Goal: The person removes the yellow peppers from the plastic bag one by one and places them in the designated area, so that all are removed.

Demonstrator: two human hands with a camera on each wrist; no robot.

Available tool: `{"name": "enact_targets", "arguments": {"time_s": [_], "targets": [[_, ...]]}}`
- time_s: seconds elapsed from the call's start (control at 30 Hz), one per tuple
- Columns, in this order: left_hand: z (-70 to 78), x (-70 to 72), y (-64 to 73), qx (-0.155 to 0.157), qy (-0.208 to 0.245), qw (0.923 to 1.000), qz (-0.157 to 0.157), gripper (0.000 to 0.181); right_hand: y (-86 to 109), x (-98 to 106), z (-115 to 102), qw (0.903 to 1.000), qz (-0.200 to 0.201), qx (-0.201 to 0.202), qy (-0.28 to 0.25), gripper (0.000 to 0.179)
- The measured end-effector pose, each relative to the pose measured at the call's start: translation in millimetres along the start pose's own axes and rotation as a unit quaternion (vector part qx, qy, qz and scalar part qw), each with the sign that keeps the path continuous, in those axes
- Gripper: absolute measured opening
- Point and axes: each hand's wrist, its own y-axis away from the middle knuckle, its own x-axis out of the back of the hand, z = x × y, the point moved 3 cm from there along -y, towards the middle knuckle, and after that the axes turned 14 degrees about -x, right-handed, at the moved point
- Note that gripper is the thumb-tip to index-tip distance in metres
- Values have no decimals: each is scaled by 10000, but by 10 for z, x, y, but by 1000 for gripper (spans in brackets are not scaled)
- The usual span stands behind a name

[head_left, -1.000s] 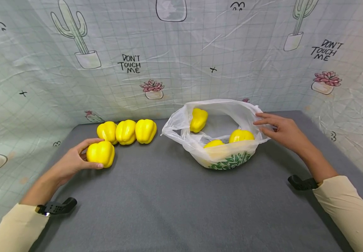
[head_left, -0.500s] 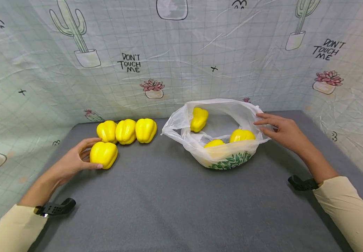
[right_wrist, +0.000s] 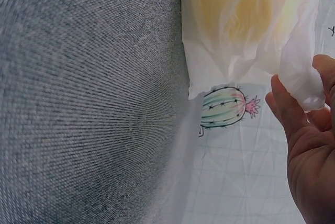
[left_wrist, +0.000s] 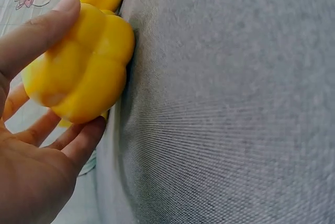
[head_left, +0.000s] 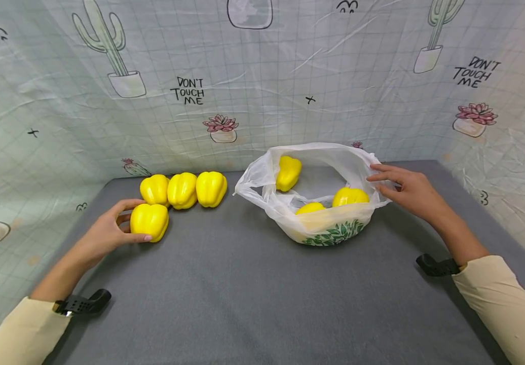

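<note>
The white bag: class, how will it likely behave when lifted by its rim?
The white bag will probably flop, its translucent wall being creased. The rounded yellow peppers inside may roll together, since one lies apart from the others.

pepper partly hidden behind bag, right sleeve cropped

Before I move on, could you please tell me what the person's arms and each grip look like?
The left sleeve and right sleeve are plain cream, with cuffs ending above the wrists. A black band shows at each cuff: the left band has small holes, and the right band looks similarly dark. The left grip and right grip are gloveless. No cables show.
</note>
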Motion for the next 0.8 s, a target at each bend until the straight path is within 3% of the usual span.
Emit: {"name": "enact_targets", "arguments": {"time_s": [0.3, 0.5, 0.63, 0.8], "targets": [[-16, 22, 6, 16, 44, 9999, -118, 97, 8, -5, 5, 10000, -32, -10, -62, 29], [127, 102, -12, -149, -25, 9999, 82, 94, 7, 0, 5, 10000, -40, -19, -83, 29], [292, 106, -85, -602, -443, 9963, 417, 77, 10, 18, 1, 9999, 97, 20, -84, 29], [549, 48, -217, -1386, -1120, 9793, 964, 58, 1, 30, -7, 9999, 109, 25, -114, 29]]}}
